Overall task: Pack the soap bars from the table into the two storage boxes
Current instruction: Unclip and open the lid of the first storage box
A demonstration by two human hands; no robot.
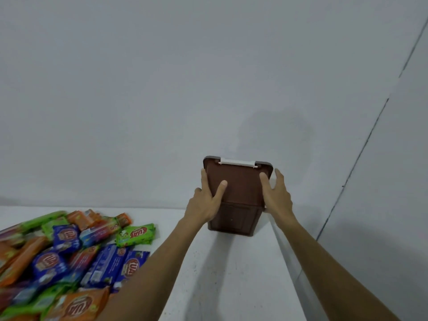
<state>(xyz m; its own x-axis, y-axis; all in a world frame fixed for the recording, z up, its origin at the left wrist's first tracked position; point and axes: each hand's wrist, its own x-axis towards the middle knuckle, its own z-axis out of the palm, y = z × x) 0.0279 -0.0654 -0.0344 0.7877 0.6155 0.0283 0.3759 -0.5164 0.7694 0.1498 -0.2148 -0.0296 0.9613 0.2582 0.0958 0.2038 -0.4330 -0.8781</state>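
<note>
A brown storage box (238, 193) with a white latch on its lidded top stands at the far right of the white table (231, 274), against the wall. My left hand (208, 200) grips its left side with the thumb on the lid. My right hand (275, 193) holds its right side, fingers spread along the edge. A heap of wrapped soap bars (69, 258) in blue, green and orange packets lies on the table at the lower left. Only one box is in view.
A grey wall (208, 89) rises straight behind the table. The table's right edge (294, 274) runs just right of the box, with a second wall panel beyond it.
</note>
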